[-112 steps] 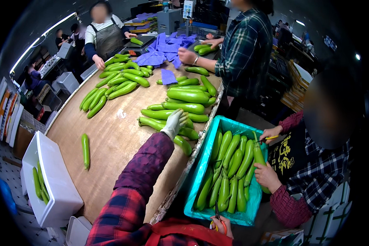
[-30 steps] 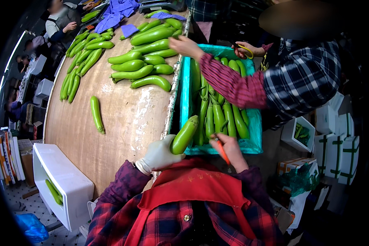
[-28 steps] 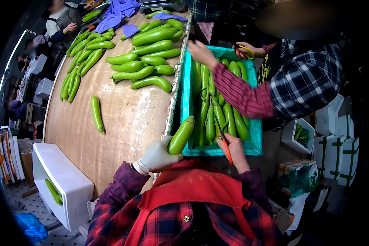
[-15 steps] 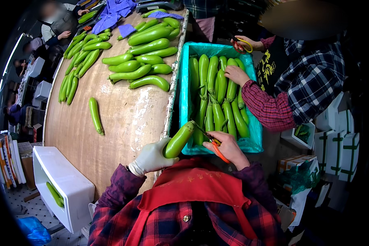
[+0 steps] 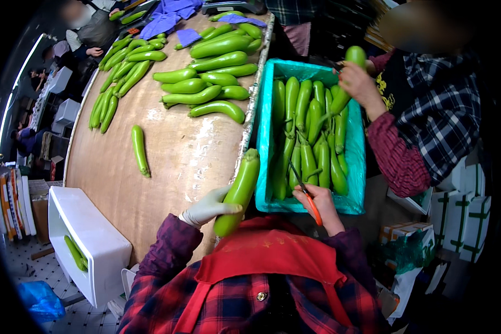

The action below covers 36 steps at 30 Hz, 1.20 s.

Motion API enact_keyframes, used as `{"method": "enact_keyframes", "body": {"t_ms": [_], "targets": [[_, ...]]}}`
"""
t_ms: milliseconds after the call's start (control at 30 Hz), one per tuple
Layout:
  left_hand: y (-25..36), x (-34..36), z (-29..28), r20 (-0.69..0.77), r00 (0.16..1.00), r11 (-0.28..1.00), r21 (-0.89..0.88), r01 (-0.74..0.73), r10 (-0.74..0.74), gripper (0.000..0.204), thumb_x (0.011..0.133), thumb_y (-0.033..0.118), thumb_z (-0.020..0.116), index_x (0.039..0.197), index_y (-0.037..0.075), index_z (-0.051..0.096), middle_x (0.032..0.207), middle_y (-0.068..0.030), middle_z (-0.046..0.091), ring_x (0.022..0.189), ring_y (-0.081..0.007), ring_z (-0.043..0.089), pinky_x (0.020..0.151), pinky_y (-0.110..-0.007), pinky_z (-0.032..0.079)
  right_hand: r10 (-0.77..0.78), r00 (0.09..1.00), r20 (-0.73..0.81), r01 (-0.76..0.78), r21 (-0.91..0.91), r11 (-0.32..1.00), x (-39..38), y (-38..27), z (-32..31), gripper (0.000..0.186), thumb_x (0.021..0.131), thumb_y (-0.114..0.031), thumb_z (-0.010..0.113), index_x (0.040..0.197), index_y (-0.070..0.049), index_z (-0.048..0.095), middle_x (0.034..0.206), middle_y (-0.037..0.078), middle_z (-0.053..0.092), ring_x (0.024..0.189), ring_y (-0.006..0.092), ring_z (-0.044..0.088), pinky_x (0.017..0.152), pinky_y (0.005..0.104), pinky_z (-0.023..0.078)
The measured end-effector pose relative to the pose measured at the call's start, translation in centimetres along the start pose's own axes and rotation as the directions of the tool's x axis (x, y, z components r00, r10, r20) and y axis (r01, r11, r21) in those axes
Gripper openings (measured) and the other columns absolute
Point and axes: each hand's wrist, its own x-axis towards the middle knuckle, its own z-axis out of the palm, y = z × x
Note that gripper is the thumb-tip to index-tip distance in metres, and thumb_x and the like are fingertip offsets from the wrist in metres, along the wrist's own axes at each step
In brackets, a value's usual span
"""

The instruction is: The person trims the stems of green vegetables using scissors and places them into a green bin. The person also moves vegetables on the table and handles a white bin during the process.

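My gloved left hand (image 5: 209,208) is closed around a long green eggplant (image 5: 242,186), held tilted at the table's right edge with its stem end up. In my bare right hand (image 5: 324,204) is a pair of scissors (image 5: 314,209) with orange-red handles. Their dark blades point up and left over the crate, apart from the eggplant. Below and beyond them, a crate with a teal plastic liner (image 5: 360,167) holds rows of green eggplants (image 5: 305,103). Across it, a co-worker's hand (image 5: 362,84) grips another eggplant (image 5: 340,102).
On the wooden table (image 5: 178,150) lie a single eggplant (image 5: 140,150), several piled eggplants (image 5: 220,61) and purple cloths (image 5: 164,22). A white foam box (image 5: 97,234) stands at the lower left. More foam boxes (image 5: 456,211) are stacked at the right.
The scissors have come away from the held eggplant's stem end, which has tilted more upright. The co-worker has lifted an eggplant over the crate. The view has shifted slightly.
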Motion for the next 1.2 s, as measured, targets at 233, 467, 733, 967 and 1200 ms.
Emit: {"method": "enact_keyframes", "body": {"t_ms": [233, 467, 733, 967, 1200], "targets": [[-3.0, 0.6, -2.4, -0.06, 0.992, 0.787, -0.604, -0.124, 0.111, 0.062, 0.09, 0.043, 0.051, 0.134, 0.0, 0.04, 0.109, -0.0192, 0.06, 0.09, -0.0289, 0.064, 0.079, -0.038, 0.055, 0.134, 0.984, 0.119, -0.145, 0.087, 0.986, -0.7, -0.1, 0.9, 0.025, 0.086, -0.02, 0.071, 0.098, 0.001, 0.068, 0.066, -0.003, 0.057, 0.057, 0.0028, 0.048, 0.051, 0.0206, 0.039], [-4.1, 1.0, -2.6, -0.043, 0.947, 0.481, -0.854, -0.201, 0.319, 0.068, 0.096, 0.053, 0.035, 0.141, 0.002, 0.034, 0.118, -0.0194, 0.058, 0.091, -0.0259, 0.064, 0.078, -0.036, 0.056, 0.154, 0.974, 0.167, -0.169, 0.079, 0.982, -0.8, -0.7, 1.4, 0.025, 0.086, -0.02, 0.07, 0.098, 0.001, 0.068, 0.063, -0.004, 0.055, 0.055, 0.003, 0.049, 0.05, 0.0204, 0.039], [-4.0, 2.6, -4.2, -0.146, 0.96, 0.167, -0.968, -0.189, 0.237, 0.068, 0.096, 0.049, 0.044, 0.138, -0.004, 0.037, 0.12, -0.0203, 0.058, 0.094, -0.0256, 0.064, 0.075, -0.033, 0.058, 0.138, 0.969, 0.207, -0.167, 0.131, 0.977, -0.9, -0.6, 2.4, 0.024, 0.088, -0.019, 0.068, 0.101, 0.001, 0.067, 0.064, -0.004, 0.055, 0.054, 0.0027, 0.048, 0.049, 0.0198, 0.038], [-5.1, 3.0, -5.7, -0.152, 0.912, -0.081, -0.988, -0.131, 0.382, 0.073, 0.095, 0.047, 0.049, 0.138, -0.01, 0.032, 0.123, -0.023, 0.054, 0.1, -0.0288, 0.063, 0.081, -0.033, 0.056, 0.174, 0.949, 0.264, -0.211, 0.121, 0.97, -0.9, -0.2, 2.9, 0.024, 0.088, -0.019, 0.066, 0.101, 0.001, 0.066, 0.066, -0.004, 0.056, 0.055, 0.0031, 0.049, 0.05, 0.0199, 0.038], [-4.9, 3.3, -6.6, -0.211, 0.896, -0.269, -0.957, -0.108, 0.391, 0.076, 0.094, 0.042, 0.052, 0.143, -0.009, 0.021, 0.118, -0.0218, 0.057, 0.095, -0.0281, 0.065, 0.079, -0.032, 0.056, 0.198, 0.936, 0.291, -0.246, 0.139, 0.959, -0.9, -0.7, 3.2, 0.023, 0.088, -0.018, 0.066, 0.101, 0.001, 0.066, 0.067, -0.004, 0.056, 0.057, 0.0029, 0.049, 0.052, 0.0194, 0.039]]}}
